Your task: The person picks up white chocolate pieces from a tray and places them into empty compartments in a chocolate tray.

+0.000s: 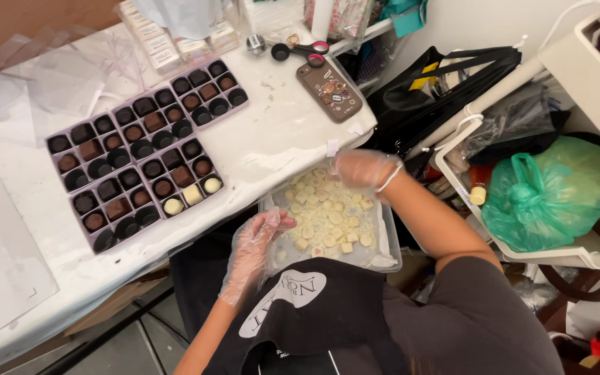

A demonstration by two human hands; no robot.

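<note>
White chocolate pieces, pale squares and rounds [328,219], fill a clear plastic tub [392,258] on the person's lap, at 5 o'clock from the lilac partitioned trays [133,156] of dark chocolates on the white table [272,132]. Picking seems the step in hand; the next move likely calls for lifting pieces toward the empty cups. Left hand [255,243], gloved, rests loosely curled at the tub's rim, apparently holding nothing. Right hand [364,169], gloved, curls down at the far edge; whether it pinches a piece I cannot tell.

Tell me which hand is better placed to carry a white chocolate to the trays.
Probably the left hand: it hovers at the edge of the clear tub nearest the trays, while the right hand is at the tub's far corner, farther from them.
</note>
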